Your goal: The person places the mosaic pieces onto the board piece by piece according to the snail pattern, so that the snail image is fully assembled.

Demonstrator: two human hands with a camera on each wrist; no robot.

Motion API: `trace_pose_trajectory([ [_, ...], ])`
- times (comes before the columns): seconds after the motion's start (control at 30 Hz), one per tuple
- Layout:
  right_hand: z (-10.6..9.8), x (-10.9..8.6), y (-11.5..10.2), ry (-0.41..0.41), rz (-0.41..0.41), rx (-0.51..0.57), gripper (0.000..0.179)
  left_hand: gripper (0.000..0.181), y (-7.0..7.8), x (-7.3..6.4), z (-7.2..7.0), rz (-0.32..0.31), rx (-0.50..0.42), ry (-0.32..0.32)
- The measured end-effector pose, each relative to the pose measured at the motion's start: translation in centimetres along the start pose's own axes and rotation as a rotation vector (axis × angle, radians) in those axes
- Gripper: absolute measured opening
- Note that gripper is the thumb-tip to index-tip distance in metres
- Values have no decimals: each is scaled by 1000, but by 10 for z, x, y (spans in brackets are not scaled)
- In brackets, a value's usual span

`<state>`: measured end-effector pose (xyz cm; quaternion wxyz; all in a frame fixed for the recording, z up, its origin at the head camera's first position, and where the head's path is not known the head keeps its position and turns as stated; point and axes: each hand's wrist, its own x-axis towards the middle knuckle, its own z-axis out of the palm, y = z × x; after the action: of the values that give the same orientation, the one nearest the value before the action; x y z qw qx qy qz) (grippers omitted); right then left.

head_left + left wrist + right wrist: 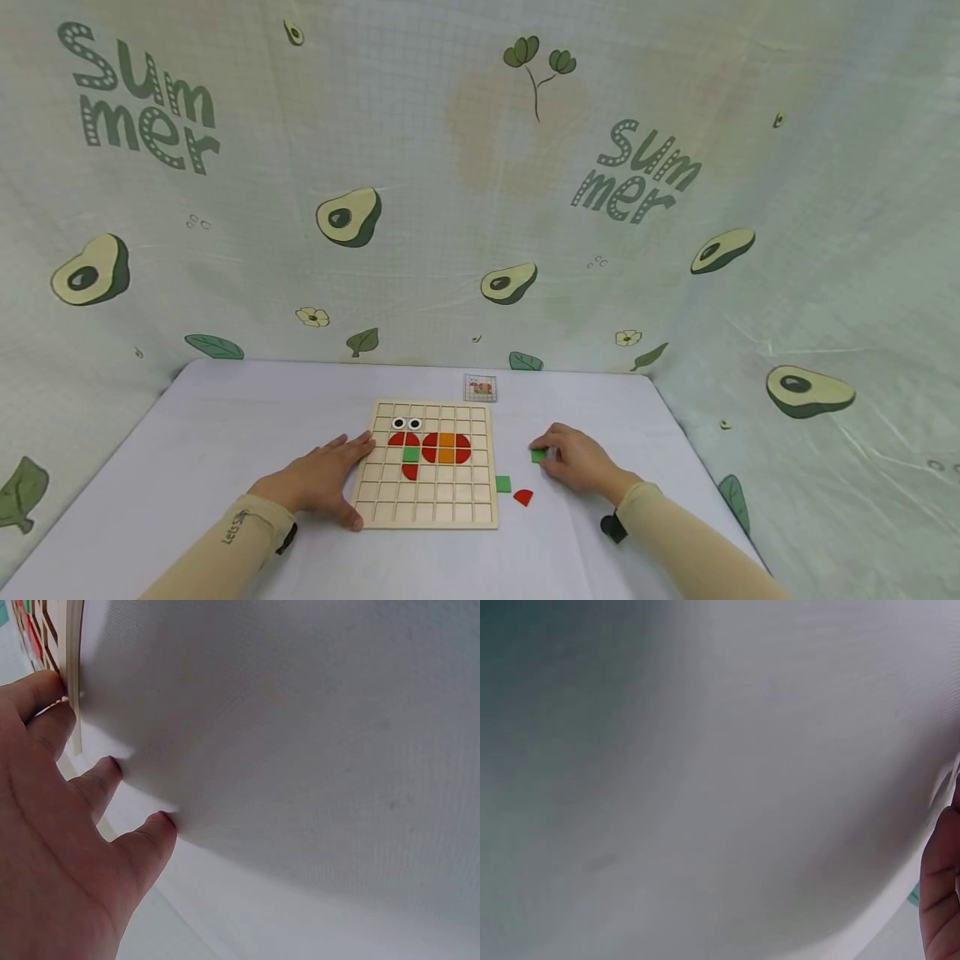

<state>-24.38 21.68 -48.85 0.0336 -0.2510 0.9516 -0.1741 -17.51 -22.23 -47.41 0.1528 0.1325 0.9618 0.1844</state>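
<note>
A wooden grid board point(450, 492) lies on the table with flat pieces set in its cells: two round eye pieces point(407, 423), red quarter circles point(409, 472), a green square point(411, 454) and orange squares point(447, 439). My left hand point(324, 477) rests spread along the board's left edge, thumb near the lower left corner. In the left wrist view, some fingertips point(169, 821) touch the cloth beside the board. To the board's right, my right hand point(576, 460) pinches a green square piece point(537, 456) low over the table. The right wrist view shows only part of that hand point(941, 889).
Another green square point(503, 484) lies against the board's right edge, with a red quarter circle point(523, 497) just beyond it. Behind the board is a small picture card point(480, 387) with a gridded pattern. A printed cloth point(435, 333) hangs behind the table.
</note>
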Motion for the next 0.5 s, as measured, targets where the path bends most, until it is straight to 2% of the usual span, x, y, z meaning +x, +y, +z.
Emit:
trace_pose_trajectory([
  [0.23, -3, 7, -8, 14, -16, 23, 26, 122, 1, 1, 1, -1, 5, -3],
  [0.5, -2, 21, -30, 4, -54, 43, 27, 122, 1, 1, 1, -8, 1, -14],
])
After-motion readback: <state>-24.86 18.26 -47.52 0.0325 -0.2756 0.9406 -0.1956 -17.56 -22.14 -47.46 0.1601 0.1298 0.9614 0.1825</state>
